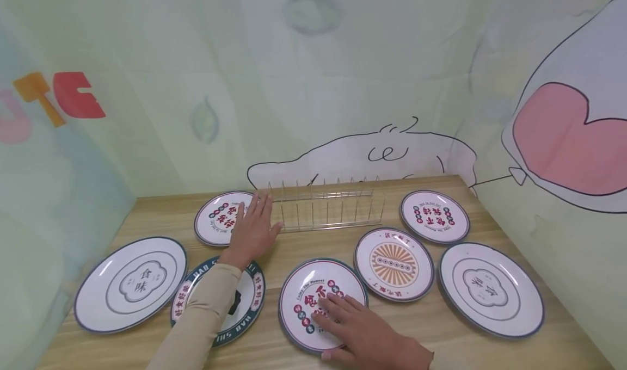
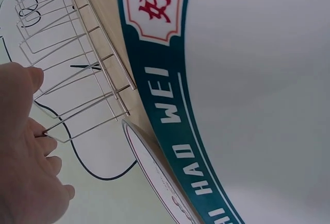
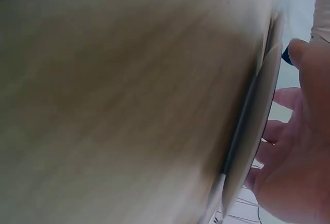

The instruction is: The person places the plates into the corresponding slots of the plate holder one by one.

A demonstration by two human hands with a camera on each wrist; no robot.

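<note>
My left hand [image 1: 252, 234] reaches out with extended fingers over the right edge of a small white plate [image 1: 210, 215] with red characters, beside the left end of a wire dish rack [image 1: 333, 227]. The left wrist view shows that hand [image 2: 23, 167] close to the rack's wires [image 2: 82, 113]. Under the left forearm lies a green-rimmed plate [image 1: 256, 296], partly covered by the sleeve. My right hand [image 1: 364, 334] lies over the front middle plate [image 1: 300, 285], fingers spread across its red lettering. In the right wrist view the fingers [image 3: 273, 131] appear just beyond the plate's edge [image 3: 252, 126].
On the wooden table [image 1: 274, 353] are a large white plate [image 1: 108, 283] at left, an orange sunburst plate [image 1: 367, 250], a small red-lettered plate [image 1: 411, 217] at back right and a large plate [image 1: 519, 304] at right. A printed cloth [image 1: 235, 87] stands behind.
</note>
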